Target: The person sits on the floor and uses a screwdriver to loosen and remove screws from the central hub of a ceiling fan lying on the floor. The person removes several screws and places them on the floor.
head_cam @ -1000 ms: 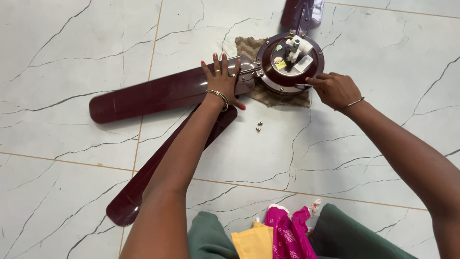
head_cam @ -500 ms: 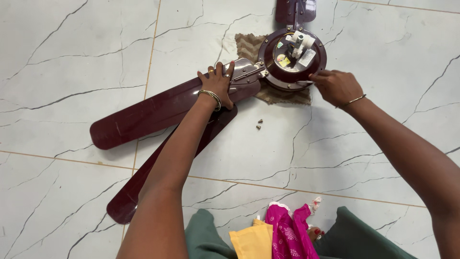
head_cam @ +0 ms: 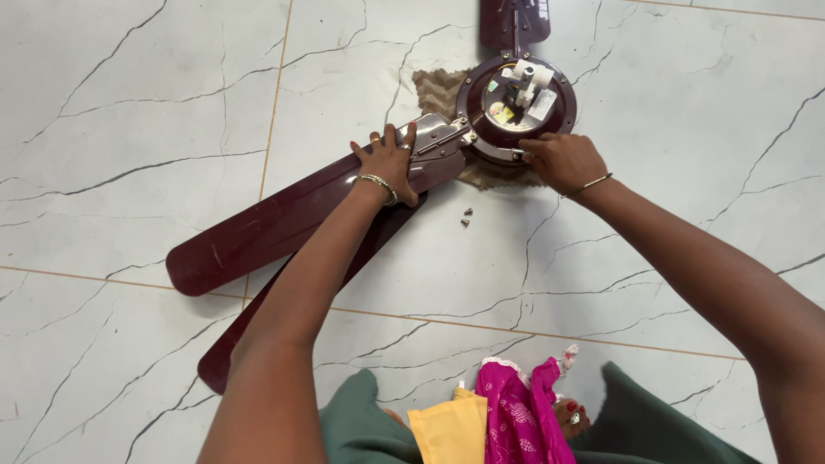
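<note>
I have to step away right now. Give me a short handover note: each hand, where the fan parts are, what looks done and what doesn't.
Left hand: flat on the root of the upper blade, by its metal bracket.
Right hand: at the lower rim of the motor hub; whether it holds anything is hidden.
Parts: hub lies on a brown cloth on the marble floor; a second blade lies under the first; a third shows above the hub.
Done: two loose screws lie on the floor.
Left: the bracket seems not yet fixed to the hub.
</note>
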